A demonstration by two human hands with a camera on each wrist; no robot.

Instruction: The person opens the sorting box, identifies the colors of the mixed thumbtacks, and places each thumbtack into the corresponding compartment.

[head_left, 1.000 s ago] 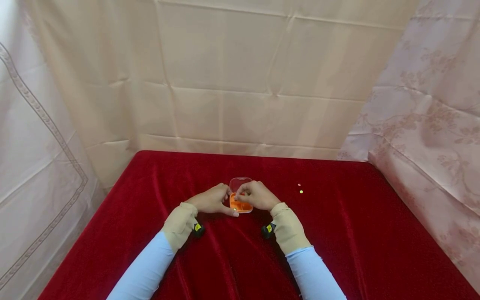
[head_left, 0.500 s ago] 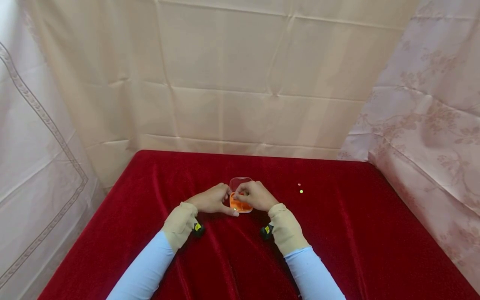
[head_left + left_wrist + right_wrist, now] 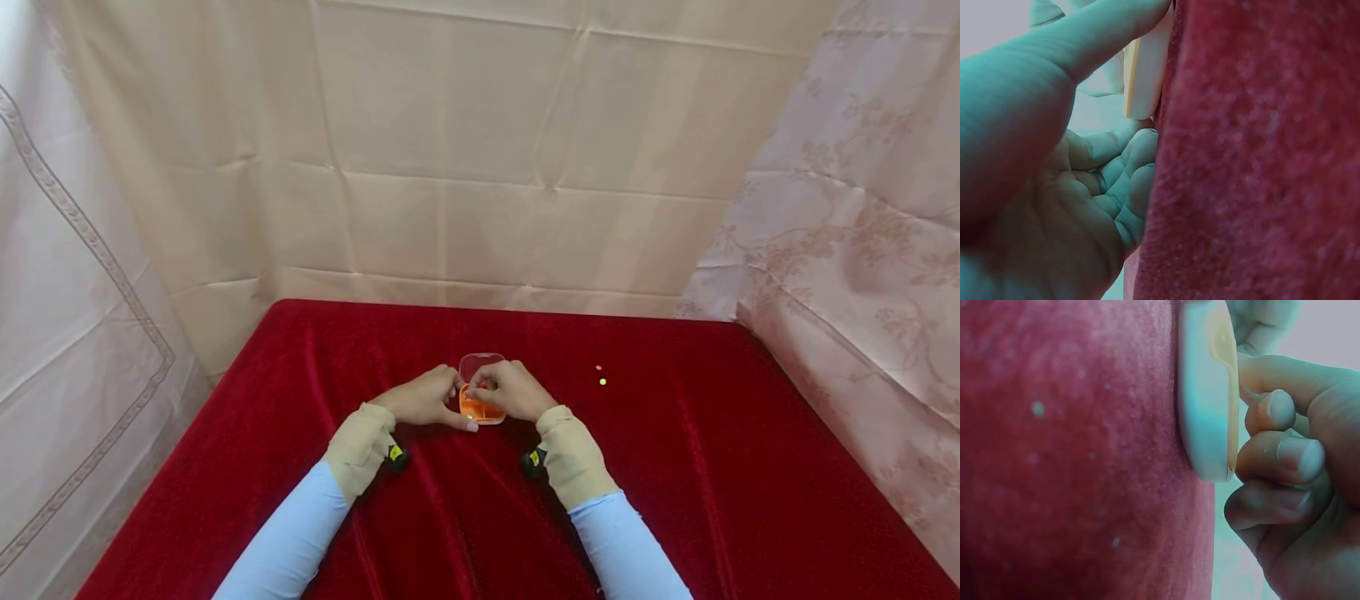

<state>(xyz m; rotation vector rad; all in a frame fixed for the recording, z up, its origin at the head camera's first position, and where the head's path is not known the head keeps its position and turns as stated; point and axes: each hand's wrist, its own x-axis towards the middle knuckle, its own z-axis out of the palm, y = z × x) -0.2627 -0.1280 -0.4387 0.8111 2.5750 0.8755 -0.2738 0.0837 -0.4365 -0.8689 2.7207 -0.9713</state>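
right hand (image 3: 513, 390) curls over the far-left corner of the pillbox (image 3: 492, 412), can't tell what's pinched. left hand (image 3: 423, 400) clasps its left side.

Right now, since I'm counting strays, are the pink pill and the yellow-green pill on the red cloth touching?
Apart: the head view shows red cloth between the pink pill and the yellow-green pill.

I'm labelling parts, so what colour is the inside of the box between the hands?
The box interior is orange, clearest in the head view.
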